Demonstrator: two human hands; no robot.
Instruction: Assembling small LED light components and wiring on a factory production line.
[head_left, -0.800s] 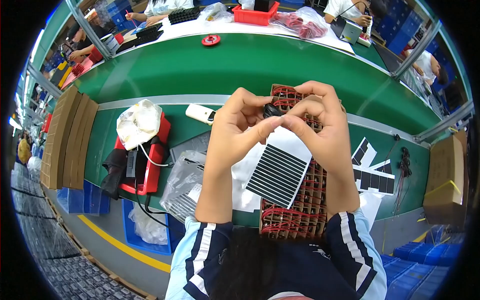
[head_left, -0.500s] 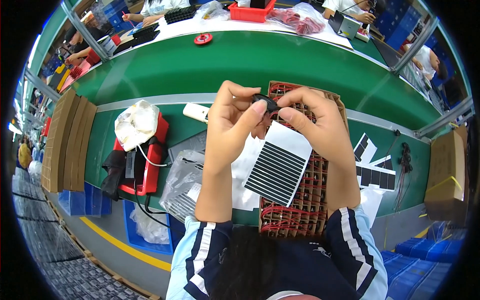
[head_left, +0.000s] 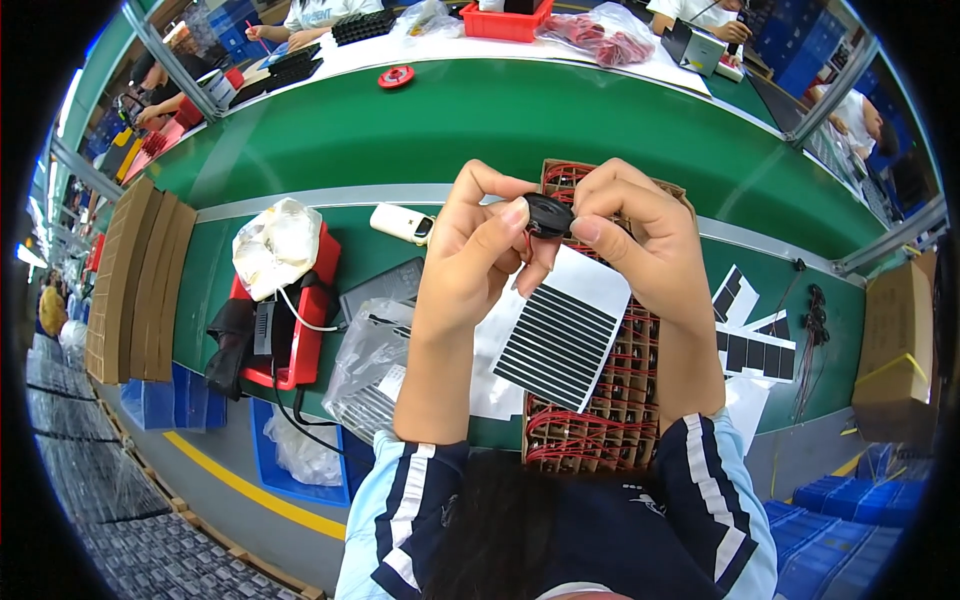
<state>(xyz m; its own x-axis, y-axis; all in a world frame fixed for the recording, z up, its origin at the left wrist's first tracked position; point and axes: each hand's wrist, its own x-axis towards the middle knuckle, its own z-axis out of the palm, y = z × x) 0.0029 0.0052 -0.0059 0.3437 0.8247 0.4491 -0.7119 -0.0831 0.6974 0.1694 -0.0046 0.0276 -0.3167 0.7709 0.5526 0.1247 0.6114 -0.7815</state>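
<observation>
Both hands (head_left: pixel 472 240) (head_left: pixel 645 232) partly cover the small black piece (head_left: pixel 550 214)

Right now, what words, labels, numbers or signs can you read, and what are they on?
Nothing reads clearly enough to quote.
White cloth shirt, top edge left of middle: blue lettering, too small and partial.
Navy cloth shirt with white stripes: tiny white marks, too small.
Black rounded piece, held: no readable marking.
</observation>
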